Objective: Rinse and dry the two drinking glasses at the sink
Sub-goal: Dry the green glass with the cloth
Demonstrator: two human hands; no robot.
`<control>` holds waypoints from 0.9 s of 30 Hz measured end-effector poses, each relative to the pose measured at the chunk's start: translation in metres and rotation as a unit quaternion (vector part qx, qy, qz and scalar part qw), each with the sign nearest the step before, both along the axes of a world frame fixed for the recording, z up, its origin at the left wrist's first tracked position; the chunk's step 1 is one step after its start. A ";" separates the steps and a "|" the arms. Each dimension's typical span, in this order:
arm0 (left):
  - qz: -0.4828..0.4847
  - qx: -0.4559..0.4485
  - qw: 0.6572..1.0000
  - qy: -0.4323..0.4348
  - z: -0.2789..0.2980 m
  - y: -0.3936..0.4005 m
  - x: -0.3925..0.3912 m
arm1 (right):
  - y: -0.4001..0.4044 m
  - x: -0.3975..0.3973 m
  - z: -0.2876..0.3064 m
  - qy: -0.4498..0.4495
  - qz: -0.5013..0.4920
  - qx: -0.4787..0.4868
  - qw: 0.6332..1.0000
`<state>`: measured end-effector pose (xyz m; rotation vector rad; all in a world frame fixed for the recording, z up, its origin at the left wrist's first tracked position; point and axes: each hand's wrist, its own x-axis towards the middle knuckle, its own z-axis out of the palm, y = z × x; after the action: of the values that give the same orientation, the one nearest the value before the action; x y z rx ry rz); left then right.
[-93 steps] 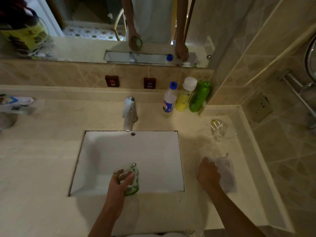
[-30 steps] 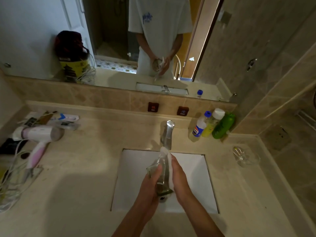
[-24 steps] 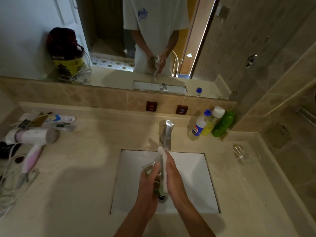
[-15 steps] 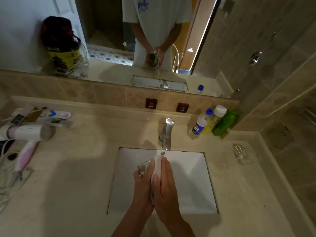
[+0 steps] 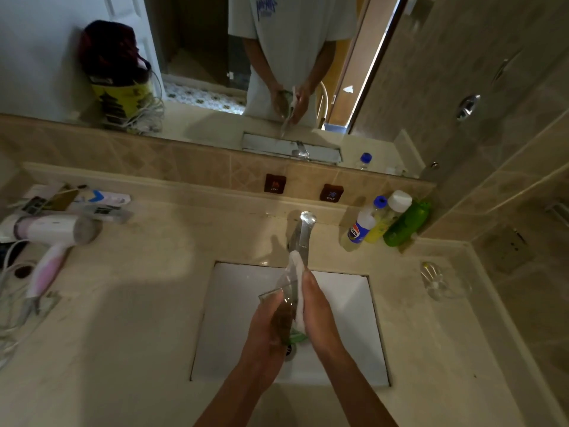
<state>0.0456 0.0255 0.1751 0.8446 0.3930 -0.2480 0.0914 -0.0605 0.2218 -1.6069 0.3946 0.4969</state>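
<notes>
Over the white sink basin [image 5: 240,318] my left hand [image 5: 266,337] grips a green-patterned drinking glass [image 5: 284,306], tilted with its mouth pointing up and away. My right hand [image 5: 317,315] presses a white cloth [image 5: 296,269] flat against the glass's right side; the cloth's end sticks up past my fingertips. The second glass [image 5: 437,280], clear, lies on the counter to the right of the basin, apart from both hands.
A chrome faucet [image 5: 303,232] stands just behind the cloth. Three bottles [image 5: 385,223] crowd the back right corner. A hair dryer [image 5: 49,238] with cables and small packets lies on the left counter. A mirror runs along the back wall.
Three seconds ago my right hand rested on the cloth on the counter; it now holds it against the glass. In the last second both hands shifted slightly over the basin, rubbing the glass.
</notes>
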 end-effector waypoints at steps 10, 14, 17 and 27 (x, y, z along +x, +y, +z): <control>0.077 -0.017 0.992 0.093 -0.013 0.003 0.009 | 0.000 -0.056 -0.053 -0.373 0.140 -0.297 0.868; 0.062 0.001 0.994 0.090 -0.015 0.006 0.009 | 0.001 -0.060 -0.056 -0.375 0.108 -0.304 0.869; 0.032 0.002 0.997 0.064 -0.010 0.009 0.009 | 0.004 -0.052 -0.047 -0.351 0.098 -0.267 0.892; -0.039 -0.028 0.999 0.010 0.001 0.007 0.005 | -0.007 -0.008 -0.016 -0.173 0.060 -0.084 0.980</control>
<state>0.0507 0.0330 0.1764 0.8034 0.3702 -0.3375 0.0831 -0.0671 0.2058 -1.8492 0.0794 0.2701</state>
